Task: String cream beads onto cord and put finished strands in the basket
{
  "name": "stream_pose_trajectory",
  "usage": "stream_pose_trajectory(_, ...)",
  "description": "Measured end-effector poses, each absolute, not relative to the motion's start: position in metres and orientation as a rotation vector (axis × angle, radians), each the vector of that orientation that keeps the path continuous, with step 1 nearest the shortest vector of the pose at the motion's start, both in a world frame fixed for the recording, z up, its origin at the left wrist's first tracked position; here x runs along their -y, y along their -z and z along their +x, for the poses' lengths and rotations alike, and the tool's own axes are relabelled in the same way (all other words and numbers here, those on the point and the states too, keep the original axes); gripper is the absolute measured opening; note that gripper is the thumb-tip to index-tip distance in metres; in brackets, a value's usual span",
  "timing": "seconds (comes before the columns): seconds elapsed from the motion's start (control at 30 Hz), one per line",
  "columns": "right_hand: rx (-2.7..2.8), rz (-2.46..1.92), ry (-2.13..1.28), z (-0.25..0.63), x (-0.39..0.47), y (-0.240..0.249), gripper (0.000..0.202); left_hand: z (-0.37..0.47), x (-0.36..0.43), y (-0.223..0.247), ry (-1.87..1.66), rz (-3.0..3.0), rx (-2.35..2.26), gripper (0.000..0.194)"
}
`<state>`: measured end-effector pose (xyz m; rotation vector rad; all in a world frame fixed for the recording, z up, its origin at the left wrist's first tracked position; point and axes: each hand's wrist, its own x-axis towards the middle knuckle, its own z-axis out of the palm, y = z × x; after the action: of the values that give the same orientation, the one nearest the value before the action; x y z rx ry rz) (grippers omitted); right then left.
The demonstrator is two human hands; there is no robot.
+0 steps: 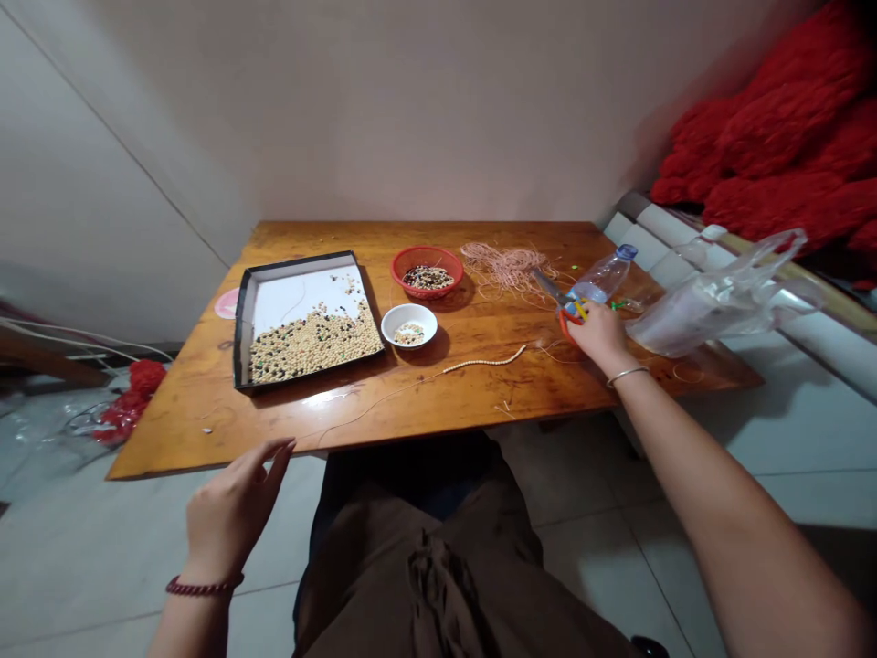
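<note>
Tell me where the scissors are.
In the head view, the scissors are toward the right side of the table, the right hand at their handles, beside the plastic bottle, blades pointing toward the pink string.

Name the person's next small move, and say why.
Probably bring the scissors over to the thread: the right hand has them by the handles, while the left hand appears to pinch the thread leading from the beaded strand on the table.
</note>
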<state>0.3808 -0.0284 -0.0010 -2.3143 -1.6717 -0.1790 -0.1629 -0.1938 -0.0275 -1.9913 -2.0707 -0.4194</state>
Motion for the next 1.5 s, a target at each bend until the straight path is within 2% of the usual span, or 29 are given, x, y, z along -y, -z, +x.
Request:
stream_pose_trajectory(0.1, 1.497, -2.047, -0.076, 0.368, 0.043, -0.017, 0.034, -0.162, 0.195, 0.023, 0.416, -2.019, 2.198, 0.032)
stream_pose_trajectory(0.17, 1.428, -1.755, -0.455, 0.351, 0.064, -0.029, 0.037, -0.165, 0.196, 0.019, 0.496, -2.125, 2.301, 0.034)
stream_pose_trajectory(0.27, 1.33, -1.578, -1.048, 0.32, 0.109, -0.036, 0.035, -0.172, 0.198, 0.014, 0.662, -2.229, 2.397, 0.037)
stream_pose_trajectory(0.37, 1.285, -1.396, -1.571, 0.288, 0.157, -0.028, 0.044, -0.179, 0.201, 0.01, 0.739, -2.202, 2.428, 0.038)
stream_pose_trajectory(0.57, 1.329, -1.116, -2.152, 0.253, 0.215, 0.014, 0.046, -0.179, 0.201, 0.008, 0.697, -2.296, 2.429, 0.037)
stream_pose_trajectory(0.8, 0.922, -1.148, -2.419, 0.239, 0.216, 0.054, 0.057, -0.182, 0.206, -0.001, 0.774, -2.307, 2.544, 0.038)
stream_pose_trajectory(1.1, 0.901, -1.303, -2.464, 0.214, 0.185, 0.041, 0.064, -0.179, 0.213, -0.02, 0.938, -2.287, 2.499, 0.033)
stream_pose_trajectory(1.5, 0.831, -1.389, -2.483, 0.202, 0.163, 0.025, 0.069, -0.17, 0.219, -0.036, 1.078, -2.122, 2.422, 0.036)
